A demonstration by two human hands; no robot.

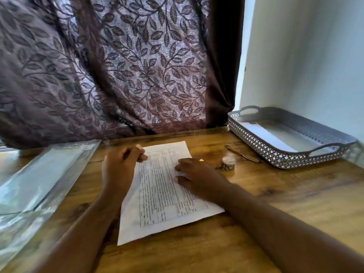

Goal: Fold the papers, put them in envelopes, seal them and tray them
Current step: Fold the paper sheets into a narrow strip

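The left hand [120, 170] had its fingers curled at the left edge of the paper [157, 205], close to the sheet's far corner; whether they pinched that edge or only rested against it could not be told. The right hand [197, 175] lay flat on the printed sheet, fingers fairly straight and a little spread, pressing down on its right half. The paper itself lay unfolded on the wooden table [275, 203], turned at a slant, between the two forearms. Just right of the right hand stood a small round pot [228, 163], and beyond it lay a thin metal tool [242, 153]. Further right, against the pale wall [315, 66], sat the grey perforated tray [262, 143]. At the left edge of the table lay a clear plastic packet [39, 174], blurred. A leaf-patterned curtain [122, 71] hung behind the table
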